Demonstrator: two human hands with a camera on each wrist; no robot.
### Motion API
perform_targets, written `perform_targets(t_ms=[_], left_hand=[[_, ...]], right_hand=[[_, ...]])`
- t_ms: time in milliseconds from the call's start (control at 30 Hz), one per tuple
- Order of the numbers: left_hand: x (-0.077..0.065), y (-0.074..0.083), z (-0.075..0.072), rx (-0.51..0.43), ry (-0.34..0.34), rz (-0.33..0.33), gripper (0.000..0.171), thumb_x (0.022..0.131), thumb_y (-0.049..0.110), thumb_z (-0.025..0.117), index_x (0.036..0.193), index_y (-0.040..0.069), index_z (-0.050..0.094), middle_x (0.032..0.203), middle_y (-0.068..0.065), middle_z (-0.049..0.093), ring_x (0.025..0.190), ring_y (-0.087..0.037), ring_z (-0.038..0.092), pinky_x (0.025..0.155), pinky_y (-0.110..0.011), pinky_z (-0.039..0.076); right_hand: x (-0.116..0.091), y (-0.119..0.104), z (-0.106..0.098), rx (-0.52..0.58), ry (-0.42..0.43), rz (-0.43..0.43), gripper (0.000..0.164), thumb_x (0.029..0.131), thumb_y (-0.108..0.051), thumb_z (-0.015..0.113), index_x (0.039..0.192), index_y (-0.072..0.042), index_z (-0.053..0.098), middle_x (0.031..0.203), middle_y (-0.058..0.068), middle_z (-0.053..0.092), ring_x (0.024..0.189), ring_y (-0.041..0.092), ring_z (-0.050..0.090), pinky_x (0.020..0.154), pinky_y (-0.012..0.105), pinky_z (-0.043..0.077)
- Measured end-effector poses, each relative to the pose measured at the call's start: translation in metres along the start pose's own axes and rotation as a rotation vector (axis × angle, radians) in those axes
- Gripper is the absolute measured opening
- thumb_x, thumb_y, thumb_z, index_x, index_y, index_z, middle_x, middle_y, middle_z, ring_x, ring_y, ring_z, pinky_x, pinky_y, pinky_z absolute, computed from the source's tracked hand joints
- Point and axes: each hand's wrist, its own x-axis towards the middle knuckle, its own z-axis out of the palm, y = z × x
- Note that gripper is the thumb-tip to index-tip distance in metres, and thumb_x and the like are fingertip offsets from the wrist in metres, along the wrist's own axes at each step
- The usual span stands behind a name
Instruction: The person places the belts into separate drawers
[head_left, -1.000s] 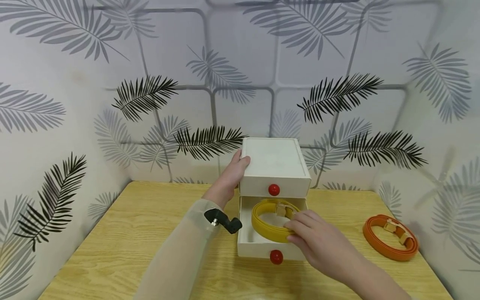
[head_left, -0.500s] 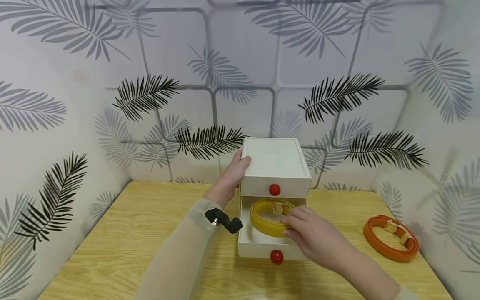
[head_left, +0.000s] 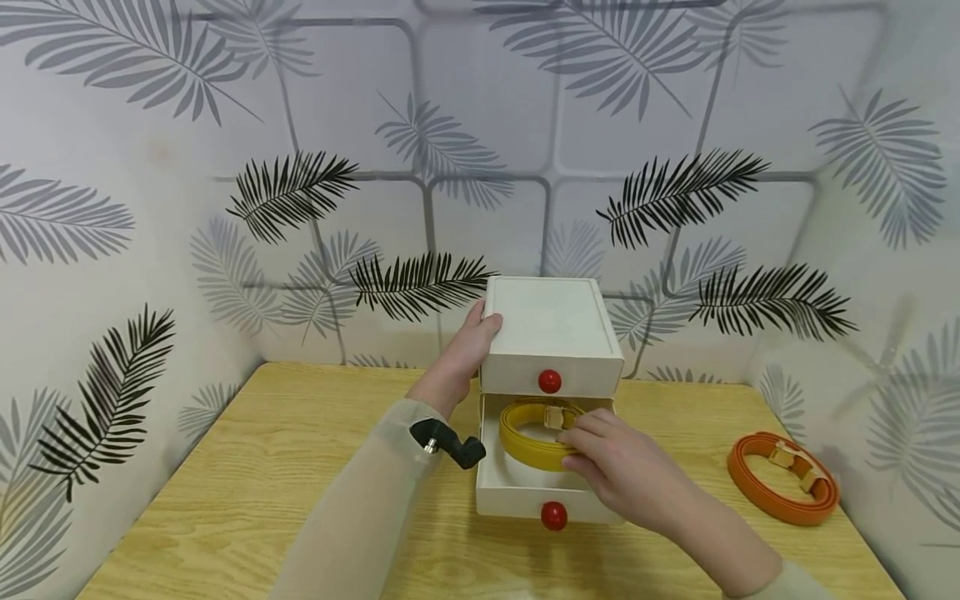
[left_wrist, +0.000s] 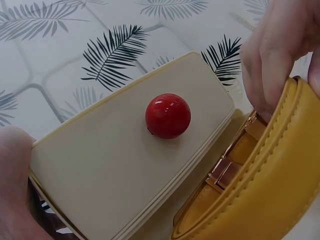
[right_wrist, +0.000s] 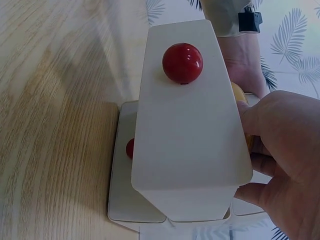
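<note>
A white drawer cabinet (head_left: 551,317) with red knobs stands on the table, its drawer (head_left: 506,500) below the top one pulled out. My left hand (head_left: 459,354) holds the cabinet's left side, thumb over the top edge. A coiled yellow belt (head_left: 534,454) with a gold buckle (head_left: 554,417) is over and partly inside the open drawer. My right hand (head_left: 626,467) pinches the belt's right side between thumb and fingers. In the left wrist view, the stitched yellow belt (left_wrist: 270,185) appears close up; the right wrist view mostly shows the drawer front (right_wrist: 190,135), hiding much of the belt.
A coiled orange belt (head_left: 783,479) with gold buckles lies at the right of the wooden table (head_left: 300,467). Patterned walls (head_left: 480,125) close off the back and sides. In the right wrist view, another red knob (right_wrist: 130,149) shows beneath the open drawer.
My right hand has moved the yellow belt slightly left and farther back into the open drawer. The left hand stays on the cabinet, and the orange belt has not moved.
</note>
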Motion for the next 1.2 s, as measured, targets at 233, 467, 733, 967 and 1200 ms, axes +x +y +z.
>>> perform_targets(t_ms=[233,467,733,967,1200], left_hand=[[0.0001,-0.0005,0.0011,0.0,0.008,-0.005,0.068,0.118,0.044,0.04,0.179,0.032,0.012,0.183,-0.008,0.017,0.163,-0.037,0.023,0.127,-0.066,0.023],[0.0009,-0.0011,0.0017,0.004,0.013,-0.009,0.07,0.118,0.044,0.04,0.18,0.031,0.011,0.184,-0.007,0.014,0.165,-0.036,0.018,0.128,-0.067,0.019],[0.0002,-0.0003,0.0023,0.005,0.016,0.003,0.069,0.118,0.043,0.041,0.179,0.031,0.013,0.184,-0.008,0.016,0.165,-0.036,0.019,0.128,-0.066,0.019],[0.0002,-0.001,0.0021,0.002,0.011,0.009,0.067,0.118,0.042,0.04,0.179,0.031,0.015,0.182,-0.01,0.02,0.162,-0.038,0.025,0.127,-0.066,0.024],[0.0003,-0.0006,0.0019,-0.001,0.013,0.005,0.067,0.118,0.042,0.041,0.179,0.032,0.015,0.182,-0.01,0.021,0.161,-0.038,0.027,0.126,-0.066,0.025]], right_hand=[[-0.0003,0.0053,0.0053,0.006,-0.039,0.031,0.014,0.102,-0.013,0.081,0.115,-0.012,0.079,0.111,-0.006,0.071,0.107,0.017,0.063,0.089,0.04,0.059],[0.0001,0.0077,0.008,0.009,-0.068,0.053,0.015,0.101,-0.013,0.082,0.117,-0.012,0.082,0.112,-0.005,0.074,0.104,0.017,0.063,0.089,0.04,0.059],[0.001,0.009,0.0057,0.033,-0.073,0.037,0.015,0.099,-0.011,0.084,0.113,-0.015,0.083,0.108,-0.005,0.075,0.1,0.018,0.064,0.086,0.04,0.059],[0.0034,0.0093,0.0034,0.039,-0.113,0.045,0.012,0.098,-0.012,0.086,0.11,-0.015,0.084,0.106,-0.005,0.075,0.099,0.018,0.065,0.085,0.04,0.06],[0.0071,0.0102,0.0014,0.054,-0.171,0.062,0.012,0.096,-0.012,0.087,0.107,-0.014,0.084,0.103,-0.007,0.074,0.096,0.017,0.063,0.084,0.04,0.059]])
